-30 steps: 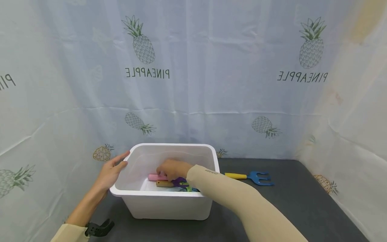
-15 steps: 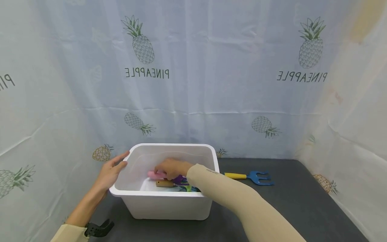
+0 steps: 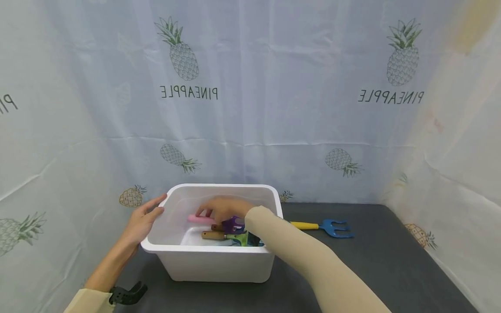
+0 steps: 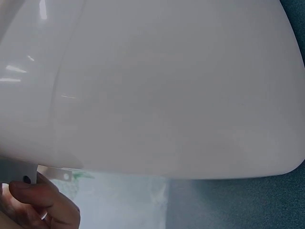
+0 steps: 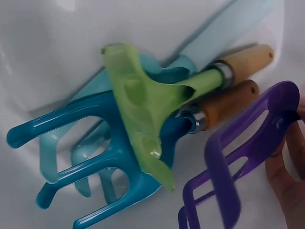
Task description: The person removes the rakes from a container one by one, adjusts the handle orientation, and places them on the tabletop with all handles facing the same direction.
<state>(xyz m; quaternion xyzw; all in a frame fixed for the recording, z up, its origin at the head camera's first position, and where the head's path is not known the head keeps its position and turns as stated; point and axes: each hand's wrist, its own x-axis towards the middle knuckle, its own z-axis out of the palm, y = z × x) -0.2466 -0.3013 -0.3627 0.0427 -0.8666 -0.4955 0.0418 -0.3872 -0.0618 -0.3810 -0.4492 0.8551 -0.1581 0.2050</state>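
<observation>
My left hand (image 3: 142, 221) grips the left rim of a white plastic tub (image 3: 219, 265); in the left wrist view its curled fingers show at the lower left beside the tub's wall. Inside the tub, my right hand (image 3: 225, 208) holds a purple garden hand fork (image 5: 259, 126) by its pink handle (image 3: 198, 219). The right wrist view shows that fork raised above other tools. Beneath it lie a dark blue hand fork (image 5: 116, 143) with a wooden handle, a green-headed garden tool (image 5: 138, 100), also wooden-handled, and a light blue fork with a pale handle (image 5: 224, 36).
A blue hand fork with a yellow handle (image 3: 305, 225) lies on the dark table (image 3: 375, 269) to the right of the tub. Pineapple-print curtains (image 3: 250, 108) hang behind the table and along both sides. A black strap (image 3: 127, 294) is around the left wrist.
The right hand has lifted the purple hand fork slightly, and its pink handle has shifted up and left. More of the wooden-handled tools below now shows. The left hand stays on the rim.
</observation>
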